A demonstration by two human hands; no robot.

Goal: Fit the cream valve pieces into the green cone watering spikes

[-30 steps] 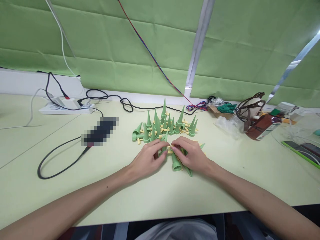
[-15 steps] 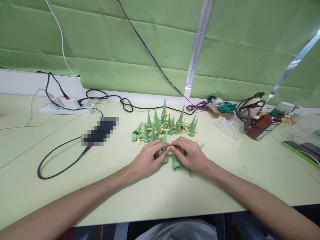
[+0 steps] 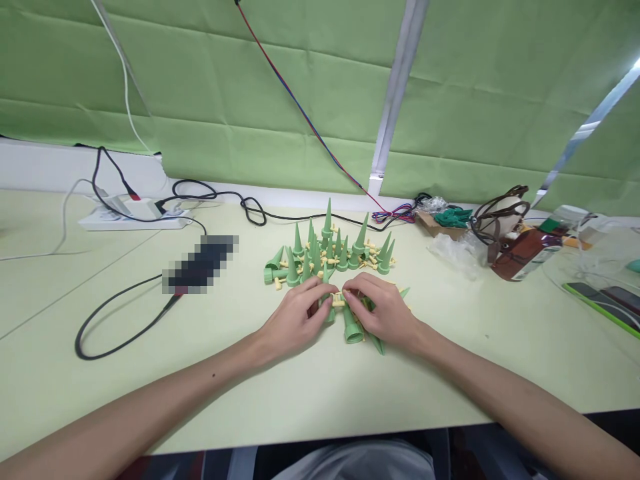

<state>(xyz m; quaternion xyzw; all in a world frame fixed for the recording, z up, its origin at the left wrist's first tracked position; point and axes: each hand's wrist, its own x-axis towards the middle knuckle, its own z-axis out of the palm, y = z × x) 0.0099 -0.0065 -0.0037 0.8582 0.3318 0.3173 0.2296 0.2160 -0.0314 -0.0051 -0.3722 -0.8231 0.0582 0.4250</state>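
Just before the pile of cone spikes (image 3: 330, 253) on the desk (image 3: 300, 393), the left hand (image 3: 295, 321) pinched one green spike (image 3: 326, 279) and the right hand (image 3: 384, 313) a small yellow connector (image 3: 339, 302), fingertips touching; mating them seemingly demanded fine alignment.

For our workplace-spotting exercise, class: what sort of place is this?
Probably a hand-assembly workbench: a pile of green plastic cones and yellow fittings, a power strip with cables on the table, green cloth screens behind.

The left hand (image 3: 295, 321) and right hand (image 3: 384, 313) pinch a yellow piece (image 3: 339, 302) (green cones (image 3: 327, 250) stand just behind).
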